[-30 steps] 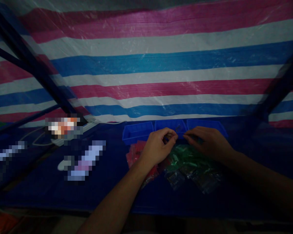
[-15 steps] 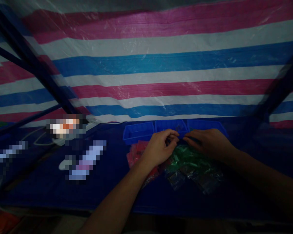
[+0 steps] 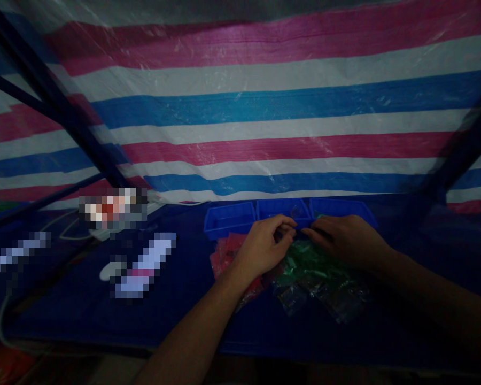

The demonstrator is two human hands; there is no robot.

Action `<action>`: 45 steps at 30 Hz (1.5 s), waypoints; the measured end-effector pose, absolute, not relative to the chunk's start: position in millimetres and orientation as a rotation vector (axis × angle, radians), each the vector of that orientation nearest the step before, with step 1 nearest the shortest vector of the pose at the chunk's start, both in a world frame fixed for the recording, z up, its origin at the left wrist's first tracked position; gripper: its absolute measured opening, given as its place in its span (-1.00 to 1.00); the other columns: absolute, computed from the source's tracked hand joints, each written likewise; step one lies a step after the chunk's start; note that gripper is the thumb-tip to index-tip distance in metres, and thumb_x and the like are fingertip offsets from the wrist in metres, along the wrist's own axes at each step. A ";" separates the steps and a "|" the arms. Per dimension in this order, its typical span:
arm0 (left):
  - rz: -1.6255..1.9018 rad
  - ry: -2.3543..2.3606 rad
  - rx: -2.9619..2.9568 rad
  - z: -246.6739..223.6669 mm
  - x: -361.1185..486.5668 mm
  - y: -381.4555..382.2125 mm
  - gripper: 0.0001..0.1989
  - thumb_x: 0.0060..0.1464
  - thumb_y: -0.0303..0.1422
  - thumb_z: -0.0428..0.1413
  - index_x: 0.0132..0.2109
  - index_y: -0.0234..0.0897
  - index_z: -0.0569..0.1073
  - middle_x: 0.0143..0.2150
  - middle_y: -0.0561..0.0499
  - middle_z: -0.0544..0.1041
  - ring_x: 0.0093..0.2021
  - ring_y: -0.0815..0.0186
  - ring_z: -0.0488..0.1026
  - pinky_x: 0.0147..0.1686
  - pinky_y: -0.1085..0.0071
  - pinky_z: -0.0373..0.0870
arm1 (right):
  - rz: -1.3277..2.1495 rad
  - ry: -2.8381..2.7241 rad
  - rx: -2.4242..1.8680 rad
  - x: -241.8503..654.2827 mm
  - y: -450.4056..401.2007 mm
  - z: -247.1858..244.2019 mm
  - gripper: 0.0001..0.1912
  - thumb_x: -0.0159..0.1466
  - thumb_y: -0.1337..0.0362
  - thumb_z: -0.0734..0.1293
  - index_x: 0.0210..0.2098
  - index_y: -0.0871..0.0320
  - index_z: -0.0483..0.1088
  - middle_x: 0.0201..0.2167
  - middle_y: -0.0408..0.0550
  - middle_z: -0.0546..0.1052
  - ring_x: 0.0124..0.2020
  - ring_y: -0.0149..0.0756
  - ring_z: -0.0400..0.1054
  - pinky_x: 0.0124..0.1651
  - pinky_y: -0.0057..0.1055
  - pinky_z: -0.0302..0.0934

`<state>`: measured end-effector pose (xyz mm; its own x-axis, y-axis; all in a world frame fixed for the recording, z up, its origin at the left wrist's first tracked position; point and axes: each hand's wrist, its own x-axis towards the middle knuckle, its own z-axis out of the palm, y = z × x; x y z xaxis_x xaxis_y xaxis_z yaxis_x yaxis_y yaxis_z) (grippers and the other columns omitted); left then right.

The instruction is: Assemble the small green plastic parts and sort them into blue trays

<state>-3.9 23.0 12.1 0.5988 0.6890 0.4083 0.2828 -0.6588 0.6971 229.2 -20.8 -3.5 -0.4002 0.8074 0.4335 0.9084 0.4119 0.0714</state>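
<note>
In the head view, which is dim, a heap of green plastic bags (image 3: 300, 262), glossy and crumpled, lies on the blue tabletop (image 3: 176, 321) under and between the hands. Clear plastic bags (image 3: 342, 305) with dark, indistinct contents spread along its near edge; red plastic bags (image 3: 226, 251) lie to its left, partly covered by the left forearm.

The left hand (image 3: 264, 246) is bent inward, its fingers curled and thumb tip close to them; the right hand (image 3: 347, 238) faces it palm down, fingertips just apart from the left's. Whether either set of fingers pinches anything cannot be told.

Beyond them stand a left bin (image 3: 230, 219), a middle bin (image 3: 282, 207) with something clear inside, and a right bin (image 3: 342, 208), all blue; the hands hide parts of the latter two. A striped tarp (image 3: 264, 107) hangs behind.
</note>
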 end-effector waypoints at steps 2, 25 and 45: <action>0.927 0.765 2.257 10.6 -3.8 24.2 -0.83 0.27 -0.45 0.13 -0.04 -0.24 0.55 -0.16 -0.02 0.66 -0.17 0.28 0.61 -0.13 0.31 0.53 | -0.458 -2.295 -1.385 230.8 -23.6 -3.6 -0.61 0.51 0.07 0.20 -0.33 0.12 0.48 -0.46 -0.05 0.60 -0.48 -0.25 0.50 -0.43 -0.35 0.11; 0.968 0.746 2.064 8.8 -5.6 26.8 -0.64 0.21 -0.31 0.27 0.13 -0.19 0.48 -0.05 -0.06 0.64 -0.10 0.22 0.61 -0.07 0.23 0.57 | 0.071 -1.820 -1.056 210.7 -32.6 -10.0 -0.83 0.41 0.24 0.34 0.00 0.00 0.44 -0.13 0.01 0.59 -0.15 -0.13 0.57 -0.09 -0.17 0.50; 1.073 0.742 1.987 6.2 -3.5 26.3 -0.48 0.25 -0.29 0.24 0.31 -0.19 0.36 0.08 -0.17 0.59 0.01 0.19 0.60 0.00 0.21 0.58 | 0.428 -1.347 -1.128 214.1 -14.1 -25.7 -0.68 0.26 0.07 0.50 -0.11 0.06 0.41 -0.15 0.00 0.61 -0.16 -0.13 0.59 -0.03 -0.17 0.53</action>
<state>-3.5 26.3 6.2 0.4817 0.7616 0.4335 0.1367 -0.5539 0.8213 214.1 -14.1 -25.7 0.2457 0.8042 0.5413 0.3440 0.4497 -0.8243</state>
